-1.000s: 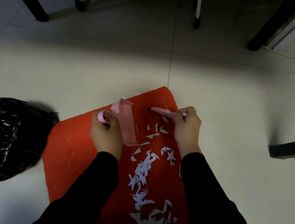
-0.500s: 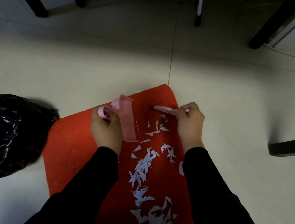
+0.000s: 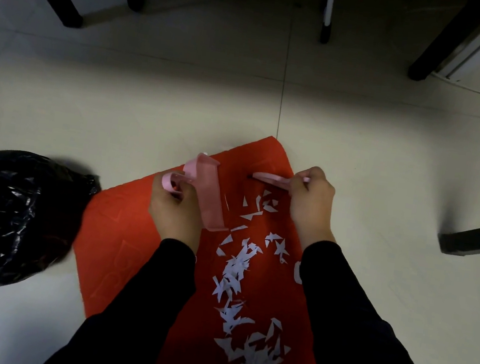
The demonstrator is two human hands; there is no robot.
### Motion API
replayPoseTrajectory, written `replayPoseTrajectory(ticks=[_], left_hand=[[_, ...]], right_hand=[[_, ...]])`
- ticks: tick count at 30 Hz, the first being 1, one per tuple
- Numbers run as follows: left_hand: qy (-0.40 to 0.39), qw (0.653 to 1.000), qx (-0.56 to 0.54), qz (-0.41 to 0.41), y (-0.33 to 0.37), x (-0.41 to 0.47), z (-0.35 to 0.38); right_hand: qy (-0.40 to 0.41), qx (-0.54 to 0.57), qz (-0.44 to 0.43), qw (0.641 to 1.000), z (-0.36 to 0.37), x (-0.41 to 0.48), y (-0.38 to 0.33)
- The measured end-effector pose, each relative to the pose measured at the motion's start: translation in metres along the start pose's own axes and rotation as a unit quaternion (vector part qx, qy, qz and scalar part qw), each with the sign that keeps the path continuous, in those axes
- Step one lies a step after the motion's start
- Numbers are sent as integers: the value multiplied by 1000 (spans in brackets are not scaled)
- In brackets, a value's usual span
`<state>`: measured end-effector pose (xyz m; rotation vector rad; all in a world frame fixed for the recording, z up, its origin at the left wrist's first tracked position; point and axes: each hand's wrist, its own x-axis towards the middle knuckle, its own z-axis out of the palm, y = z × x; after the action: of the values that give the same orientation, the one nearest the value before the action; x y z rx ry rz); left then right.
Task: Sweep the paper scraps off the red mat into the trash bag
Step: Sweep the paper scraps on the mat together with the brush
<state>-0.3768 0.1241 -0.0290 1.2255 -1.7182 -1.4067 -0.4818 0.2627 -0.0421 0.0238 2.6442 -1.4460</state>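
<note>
Barely anything has shifted in the last second. The trash bag (image 3: 5, 219) sits on the floor off the left edge of the red mat (image 3: 121, 227). The left hand (image 3: 172, 212) still grips the handle of the pink dustpan (image 3: 210, 196), which is tipped up near the mat's far edge. The paper scraps (image 3: 236, 267) lie unmoved in a trail from mid-mat to the near edge. The pink brush (image 3: 270, 179), clenched in the right hand (image 3: 311, 204), stays by the far corner. I judge that the sweeping stroke has not yet begun.

Count: 1 bag, 1 mat, 1 dustpan, 1 brush, 2 hands. The scraps are too many to count.
</note>
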Motion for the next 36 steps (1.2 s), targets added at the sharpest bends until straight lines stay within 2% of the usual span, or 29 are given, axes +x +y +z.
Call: replayPoseTrajectory(ticks=[8, 14, 21, 27, 30, 33, 36], left_hand=[[7, 1000, 2, -10, -4, -3, -8], [7, 1000, -2, -13, -5, -9, -14], [8, 1000, -2, -18, -7, -11, -21], [5, 1000, 3, -20, -12, -13, -22], [5, 1000, 1, -21, -13, -12, -21], [6, 1000, 4, -23, -11, -11, -18], [5, 1000, 5, -20, -10, -10, -16]], right_hand=[[-50, -54, 12, 997, 7, -16, 9], [-11, -7, -12, 1000, 2, -18, -3], [-70, -64, 16, 995, 11, -33, 8], [-3, 14, -3, 1000, -1, -28, -1], [23, 6, -17, 1000, -5, -16, -3], [16, -19, -9, 1000, -4, -9, 2], [-31, -40, 2, 999, 1, -9, 12]])
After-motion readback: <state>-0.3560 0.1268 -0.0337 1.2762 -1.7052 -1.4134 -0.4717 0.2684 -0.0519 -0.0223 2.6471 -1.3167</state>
